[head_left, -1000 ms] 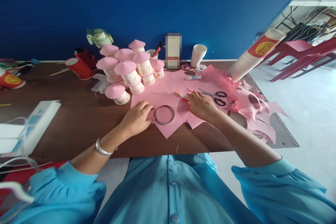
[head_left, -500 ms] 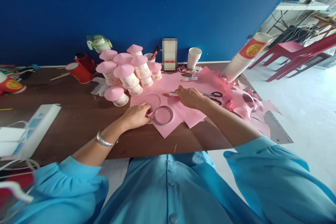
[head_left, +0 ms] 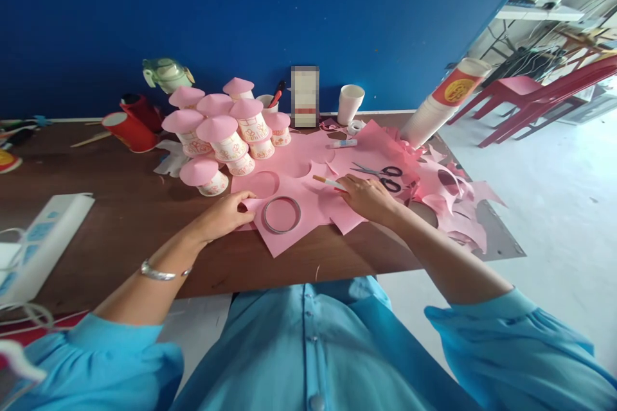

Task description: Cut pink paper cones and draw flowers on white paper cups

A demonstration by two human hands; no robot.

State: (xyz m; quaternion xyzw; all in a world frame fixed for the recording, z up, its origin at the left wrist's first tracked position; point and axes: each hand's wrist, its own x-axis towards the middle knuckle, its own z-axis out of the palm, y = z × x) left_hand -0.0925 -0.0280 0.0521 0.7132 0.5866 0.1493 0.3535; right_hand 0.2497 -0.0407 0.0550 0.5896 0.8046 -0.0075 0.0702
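My left hand (head_left: 227,213) pinches the left edge of a sheet of pink paper (head_left: 277,245) between thumb and fingers. On that sheet lies a thin grey ring (head_left: 282,214), flat and touched by neither hand. My right hand (head_left: 369,198) is closed around a slim white pen (head_left: 328,183) with an orange-brown end pointing left, held just above the paper. Black-handled scissors (head_left: 380,174) lie partly opened just beyond my right hand. A white glue-stick-like tube (head_left: 345,143) rests farther back on the pink sheets.
Several decorated paper cups (head_left: 230,148) with pink cone roofs stand at left-centre. Pink scraps (head_left: 446,186) pile up on the right beside a leaning stack of white cups (head_left: 434,109). A power strip (head_left: 48,244) lies at left; a blue wall (head_left: 289,13) bounds the back.
My left hand has drawn left and now lifts the paper's edge slightly. My right hand, with the pen, has moved right and nearer to me. More of the scissors shows now.
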